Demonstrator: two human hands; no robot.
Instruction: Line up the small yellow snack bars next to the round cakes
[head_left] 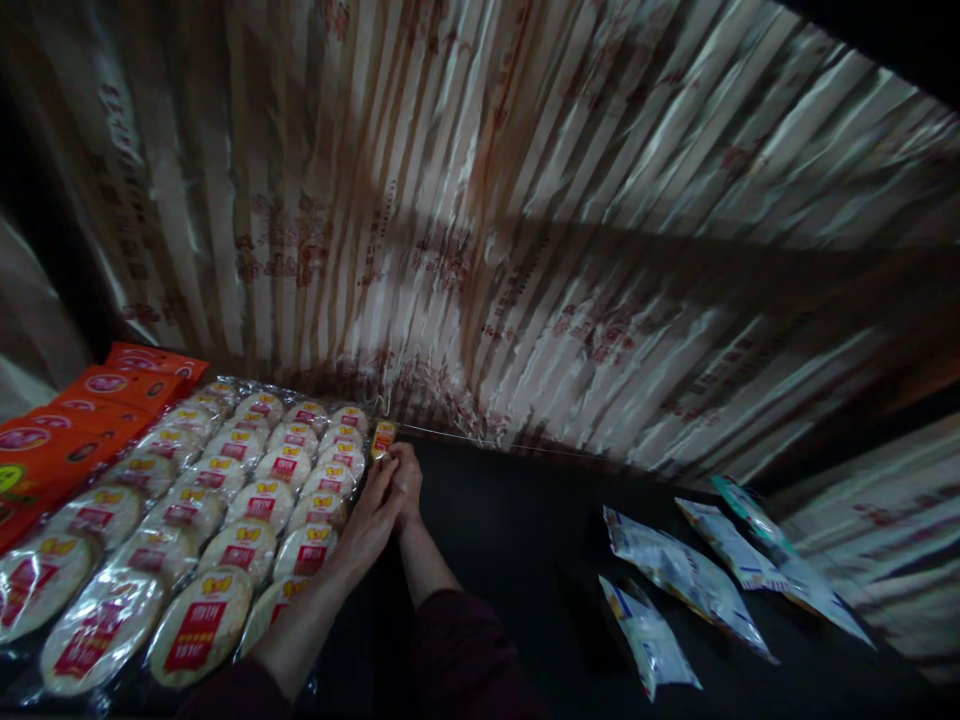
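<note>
My left hand [369, 520] and my right hand [406, 484] meet at the far end of the dark table, beside the rightmost row of wrapped crackers. A small yellow and red packet [383, 438] sticks out past my fingertips. The fingers of both hands are closed around its near end, which they hide. Left of my hands lie several rows of round pale crackers [259, 505] in clear wrappers with red and yellow print. My left forearm crosses over the near end of the rightmost row.
Orange bags [82, 420] overlap along the left edge. On the right of the dark tabletop [487, 540] lie silvery snack packets [682, 570], one with a green end [757, 515]. A creased, printed sheet [450, 220] hangs behind the table.
</note>
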